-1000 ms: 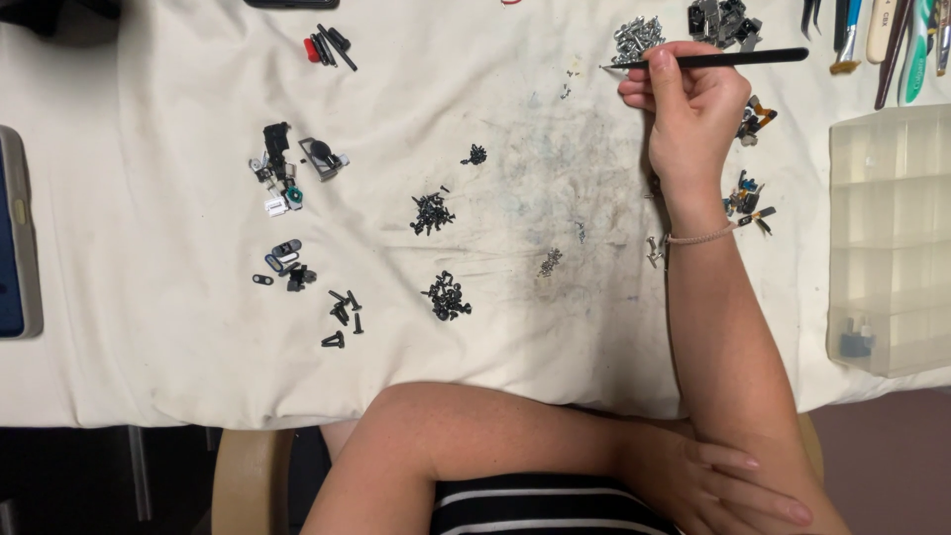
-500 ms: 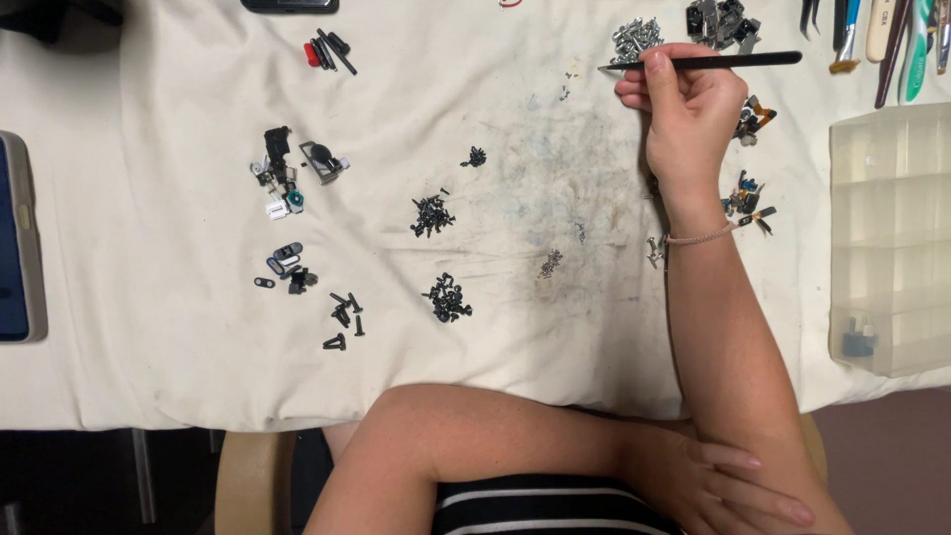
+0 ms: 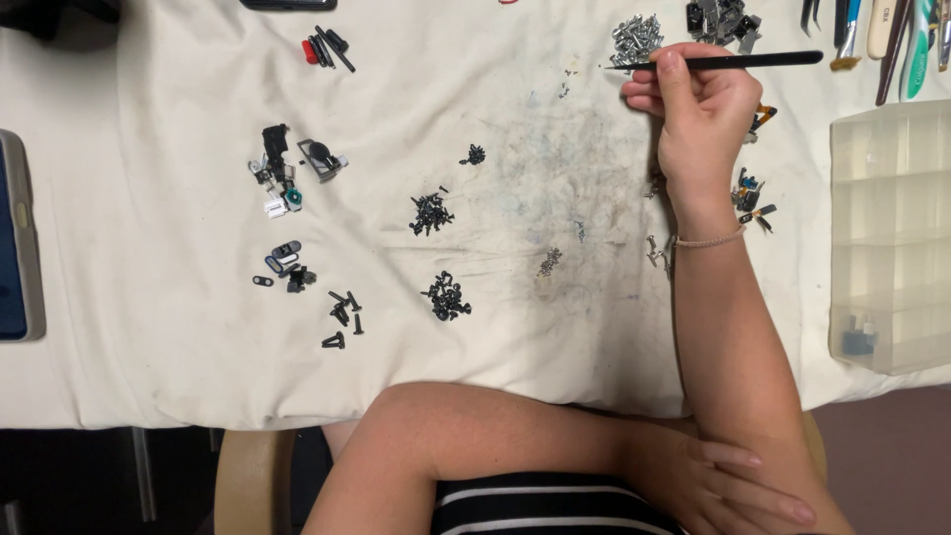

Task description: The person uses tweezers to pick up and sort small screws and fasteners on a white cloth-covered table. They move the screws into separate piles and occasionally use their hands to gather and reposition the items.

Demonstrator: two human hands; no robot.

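Note:
My right hand (image 3: 698, 119) reaches to the far side of a stained white cloth (image 3: 149, 327) and pinches a thin black pointed tool (image 3: 753, 59), held level. The tool's tip lies just below a pile of silver screws (image 3: 637, 38). A thin bracelet circles that wrist. My left hand (image 3: 733, 485) rests flat against my right elbow at the bottom of the view, holding nothing. Two heaps of small black screws (image 3: 429, 212) (image 3: 446, 297) lie mid-cloth, left of my right forearm.
A clear compartment box (image 3: 892, 238) sits at the right edge. Hand tools (image 3: 892, 40) line the far right corner beside a pile of black parts (image 3: 718, 18). Small dark components (image 3: 282, 173) and red and black bits (image 3: 322, 45) lie left. A flat dark device (image 3: 15, 238) is at the far left.
My right hand has crept very slightly toward the far edge with the tool. My left hand has not moved.

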